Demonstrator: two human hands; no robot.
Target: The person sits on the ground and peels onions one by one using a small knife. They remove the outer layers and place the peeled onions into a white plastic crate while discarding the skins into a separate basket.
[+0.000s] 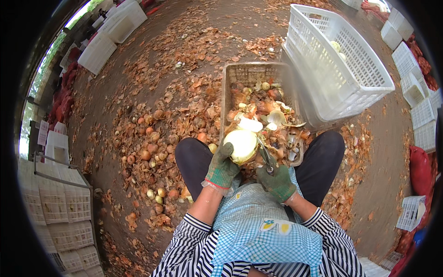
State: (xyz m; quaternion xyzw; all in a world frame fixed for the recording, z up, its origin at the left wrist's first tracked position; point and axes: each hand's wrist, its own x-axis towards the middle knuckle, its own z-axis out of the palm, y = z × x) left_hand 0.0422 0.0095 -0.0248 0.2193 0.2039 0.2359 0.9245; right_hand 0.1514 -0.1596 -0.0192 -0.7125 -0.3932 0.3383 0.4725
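In a green work glove, my left hand (pixel 223 166) holds a large, mostly peeled pale onion (pixel 243 145) by its left side. My right hand (pixel 277 180), gloved alike, is closed around a small metal cutting tool (pixel 267 157), whose exact kind I cannot tell; its metal part points up beside the onion's right side. Both hands are above the near end of a dirty plastic crate (pixel 224 83) between my knees. Onion skins, cut pieces and small onions (pixel 265 86) fill the crate's bottom.
A white slatted crate (pixel 375 83) with a few peeled onions (pixel 335 46) stands front right on another crate. Loose onions (pixel 146 155) and dry skins cover the ground at left. Stacked white crates (pixel 57 207) stand at far left; red mesh sacks (pixel 420 169) line the right.
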